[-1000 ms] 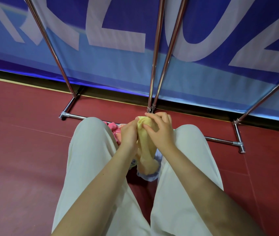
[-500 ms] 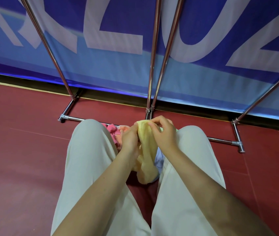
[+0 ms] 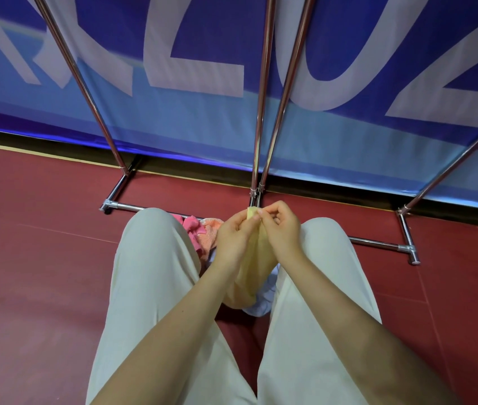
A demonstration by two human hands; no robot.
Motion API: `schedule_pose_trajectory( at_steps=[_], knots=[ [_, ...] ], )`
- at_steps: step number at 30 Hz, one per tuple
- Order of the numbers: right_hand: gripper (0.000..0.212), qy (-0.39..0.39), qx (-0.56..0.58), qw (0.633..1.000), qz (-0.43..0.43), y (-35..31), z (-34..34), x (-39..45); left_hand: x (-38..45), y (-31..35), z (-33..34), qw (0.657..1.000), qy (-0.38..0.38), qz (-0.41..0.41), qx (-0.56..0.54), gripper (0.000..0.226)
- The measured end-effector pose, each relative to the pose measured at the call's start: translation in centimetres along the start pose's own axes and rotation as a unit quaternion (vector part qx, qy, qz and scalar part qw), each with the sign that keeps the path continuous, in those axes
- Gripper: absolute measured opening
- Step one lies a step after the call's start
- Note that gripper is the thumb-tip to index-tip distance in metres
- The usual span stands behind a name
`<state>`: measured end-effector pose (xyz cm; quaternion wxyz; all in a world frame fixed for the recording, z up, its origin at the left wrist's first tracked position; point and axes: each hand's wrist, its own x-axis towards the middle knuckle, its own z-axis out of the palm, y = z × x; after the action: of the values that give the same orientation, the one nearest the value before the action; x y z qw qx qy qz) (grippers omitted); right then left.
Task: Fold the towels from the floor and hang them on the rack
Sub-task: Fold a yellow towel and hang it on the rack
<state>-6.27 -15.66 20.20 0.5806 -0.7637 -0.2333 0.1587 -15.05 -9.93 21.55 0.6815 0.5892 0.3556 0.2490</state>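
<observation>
Knees in pale trousers frame the work, and between them the person holds the yellow towel (image 3: pixel 253 267) up off the floor (image 3: pixel 42 273). The left hand (image 3: pixel 233 244) has its fingers curled round the towel's upper edge; the right hand (image 3: pixel 281 229) pinches the same edge at the top, the two hands almost touching. The towel hangs bunched below them, its lower end resting on a pale blue towel (image 3: pixel 261 305) that lies on the floor. To fold well, the hands should probably slide apart along that top edge until each finds a corner (the cloth looks soft and will sag otherwise), then shake it flat before doubling it. Just beyond the left knee lie a pink towel (image 3: pixel 192 226) and an orange towel (image 3: pixel 210 233), against the rack's base bar. Farther on, the rack (image 3: pixel 261 112) rises before the blue banner (image 3: pixel 202 127).
</observation>
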Motion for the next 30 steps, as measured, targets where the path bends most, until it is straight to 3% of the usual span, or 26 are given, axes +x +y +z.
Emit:
schedule_pose_trajectory(
  at_steps=[4, 10, 17, 21, 25, 30],
  knots=[
    [0.025, -0.058, -0.032, 0.997, -0.039, 0.1, -0.2, -0.1, 1.1, -0.5, -1.0, 0.998, 0.05, 0.016, 0.038, 0.018],
    [0.016, -0.147, -0.088, 0.983, -0.066, 0.6, -1.1, -0.5, 1.3, 0.1, -2.5, 0.995, 0.03, 0.046, 0.081, 0.018],
    [0.042, -0.236, -0.233, 0.937, -0.112, 1.9, -3.2, -0.7, 1.1, 0.5, -4.7, 0.995, 0.024, 0.052, 0.077, 0.016],
    [0.038, -0.223, -0.27, 0.926, -0.14, 3.1, -4.4, -0.6, 0.6, 0.3, -5.3, 0.994, 0.011, 0.049, 0.097, 0.016],
    [0.035, -0.159, -0.256, 0.936, -0.183, 3.9, -5.5, -0.3, 0.5, 0.2, -5.7, 0.995, 0.032, 0.042, 0.086, 0.016],
    [0.032, -0.135, -0.247, 0.94, -0.19, 3.8, -5.6, -0.1, 0.4, 0.5, -5.6, 0.996, 0.048, 0.047, 0.063, 0.016]
  ],
)
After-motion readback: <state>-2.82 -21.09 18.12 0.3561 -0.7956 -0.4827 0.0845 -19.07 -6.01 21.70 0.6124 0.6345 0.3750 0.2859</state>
